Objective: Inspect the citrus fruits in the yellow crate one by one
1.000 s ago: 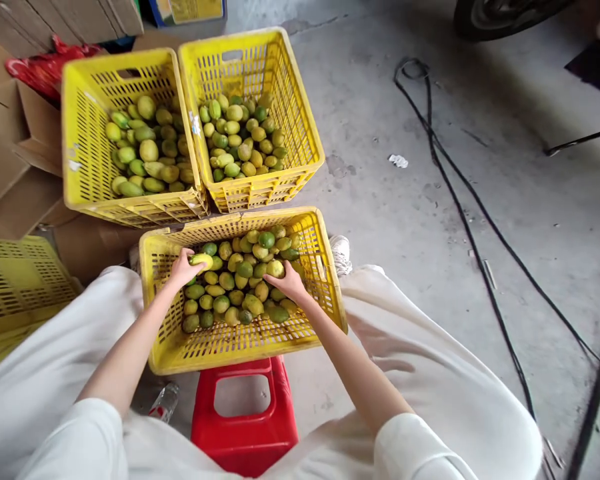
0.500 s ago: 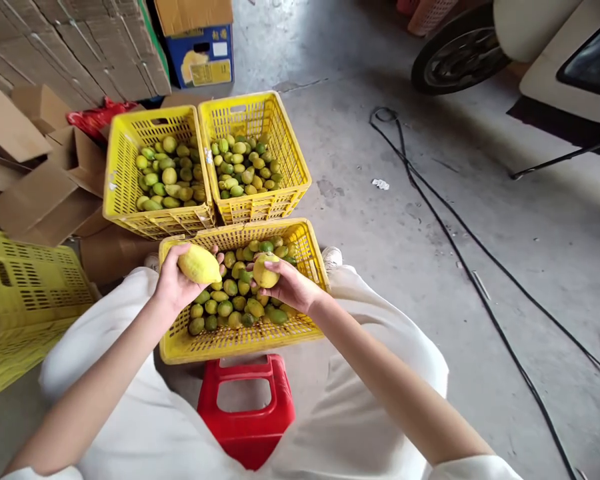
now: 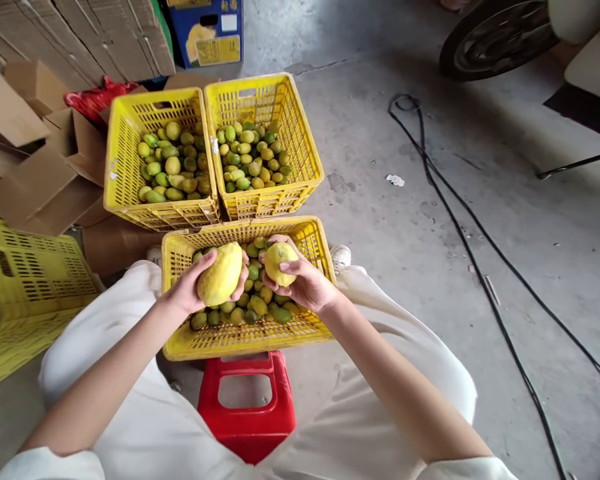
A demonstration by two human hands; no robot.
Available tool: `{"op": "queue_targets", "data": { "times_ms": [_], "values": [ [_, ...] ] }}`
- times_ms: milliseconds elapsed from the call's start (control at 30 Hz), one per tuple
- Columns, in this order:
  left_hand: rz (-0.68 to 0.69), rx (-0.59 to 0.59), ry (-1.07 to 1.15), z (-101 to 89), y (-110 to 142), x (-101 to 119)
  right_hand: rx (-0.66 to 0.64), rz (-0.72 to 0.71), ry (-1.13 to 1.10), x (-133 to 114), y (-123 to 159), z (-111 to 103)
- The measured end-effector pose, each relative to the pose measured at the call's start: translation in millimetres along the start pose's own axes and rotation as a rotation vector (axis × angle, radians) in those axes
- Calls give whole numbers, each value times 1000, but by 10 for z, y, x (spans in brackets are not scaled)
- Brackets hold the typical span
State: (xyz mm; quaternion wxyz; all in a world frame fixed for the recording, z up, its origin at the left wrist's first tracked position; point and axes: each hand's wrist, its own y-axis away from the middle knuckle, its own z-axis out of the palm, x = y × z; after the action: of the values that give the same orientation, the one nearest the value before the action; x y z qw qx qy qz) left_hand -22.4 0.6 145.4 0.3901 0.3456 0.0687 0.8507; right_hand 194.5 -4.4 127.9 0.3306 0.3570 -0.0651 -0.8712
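Observation:
My left hand [image 3: 192, 288] is closed around a large yellow lemon [image 3: 220, 275], held with its long side tilted up to the right. In my right hand [image 3: 307, 283] is a rounder yellow lemon [image 3: 280, 264], with the thumb across its front. Both hands hover above a yellow plastic crate [image 3: 250, 343] between my knees. Green and yellow lemons [image 3: 257, 305] lie in that crate, partly hidden by my hands. A red plastic stool [image 3: 247, 427] stands on the near side of the crate.
Two more yellow crates, left [image 3: 130, 100] and right [image 3: 305, 127], hold green-yellow lemons. Another yellow crate [image 3: 25, 293] stands at far left. Cardboard boxes [image 3: 45, 180] and a red bag [image 3: 97, 97] lie behind it. A black cable [image 3: 460, 247] crosses the floor near a vehicle wheel [image 3: 500, 40].
The left hand's lemon has turned from lying sideways to tilted upward and moved right. The right hand's lemon has shifted slightly right and turned. My view has shifted a little.

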Motion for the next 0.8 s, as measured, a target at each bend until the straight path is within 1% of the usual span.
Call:
{"op": "queue_targets", "data": {
  "times_ms": [67, 133, 200, 267, 333, 400, 500, 567, 633, 700, 800],
  "values": [
    [71, 31, 3, 19, -24, -45, 7, 3, 79, -49, 43, 85],
    [101, 121, 18, 50, -32, -63, 64, -8, 112, -83, 80, 147],
    [88, 227, 36, 72, -18, -61, 109, -16, 66, -107, 104, 176],
    [67, 324, 51, 69, 12, -57, 110, 12, 11, -124, 106, 176],
    [50, 374, 52, 38, 47, -66, 92, 41, -1, -130, 91, 157],
    [40, 356, 36, -9, 77, -89, 85, 46, 21, -113, 70, 130],
    [77, 243, 3, -64, 110, -129, 100, 23, 21, -52, 50, 99],
    [115, 207, 6, -75, 121, -147, 112, 22, 2, -8, 48, 93],
    [135, 239, 25, -64, 118, -152, 119, 20, 3, 26, 49, 95],
    [129, 308, 35, -41, 101, -148, 136, 6, 53, 52, 46, 95],
    [118, 386, 61, -2, 56, -139, 224, -25, 186, 97, 29, 69]
  ]
}}
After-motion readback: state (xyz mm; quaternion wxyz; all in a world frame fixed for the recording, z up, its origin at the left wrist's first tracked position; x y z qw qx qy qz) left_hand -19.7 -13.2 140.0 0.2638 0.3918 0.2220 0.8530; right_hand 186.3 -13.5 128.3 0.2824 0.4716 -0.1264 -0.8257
